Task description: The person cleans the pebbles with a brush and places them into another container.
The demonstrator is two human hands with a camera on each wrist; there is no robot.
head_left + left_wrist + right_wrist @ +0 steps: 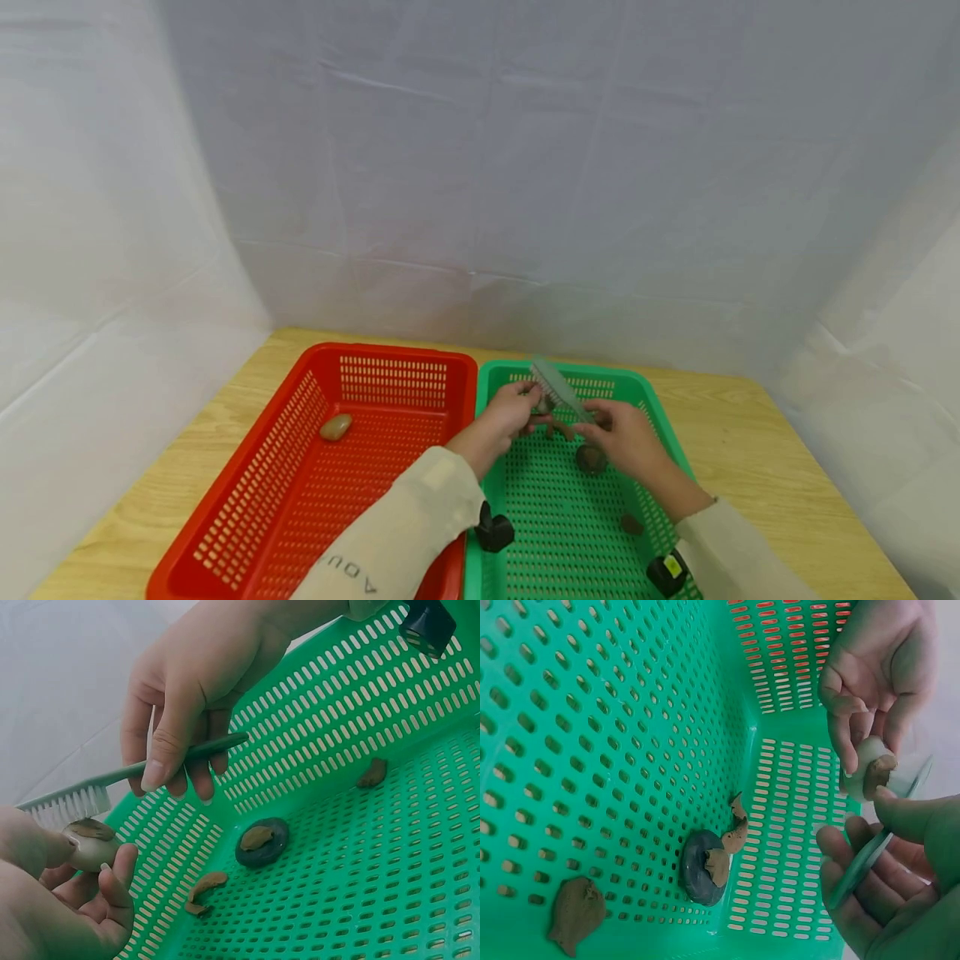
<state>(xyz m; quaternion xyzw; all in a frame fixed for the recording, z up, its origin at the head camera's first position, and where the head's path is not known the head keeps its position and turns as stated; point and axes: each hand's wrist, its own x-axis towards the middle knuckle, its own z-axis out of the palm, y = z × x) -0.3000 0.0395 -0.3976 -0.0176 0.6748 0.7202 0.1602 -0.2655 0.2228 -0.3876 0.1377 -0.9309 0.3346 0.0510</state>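
Pale stone [93, 855], held up over the far end of the green basket. Behind, creased whitish sheeting [480, 167]; beneath, a wood-grained table [723, 433]. On top, side by side, two slotted plastic trays: red basket [375, 450] to the left, green basket [558, 508] to the right. Left hand [513, 408] nearest the stone, pinching with thumb and fingers; right hand [626, 433] gripping the handle of a scrubbing brush [561, 390]. Long axis of the brush aslant, leading leftward and away from the right hand, white bristles close against the stone's brown, crusty patch; contact impossible to tell. Handle green, smooth, slim; stone rounded, glossy. Inside the red basket, a smooth tan stone [336, 427]. On the green floor, a dark round stone [268, 855] topped with a flaky brown chunk [257, 838], a curled clay-like strip [210, 882] just beside, and a rough brown lump [373, 772] farther off.
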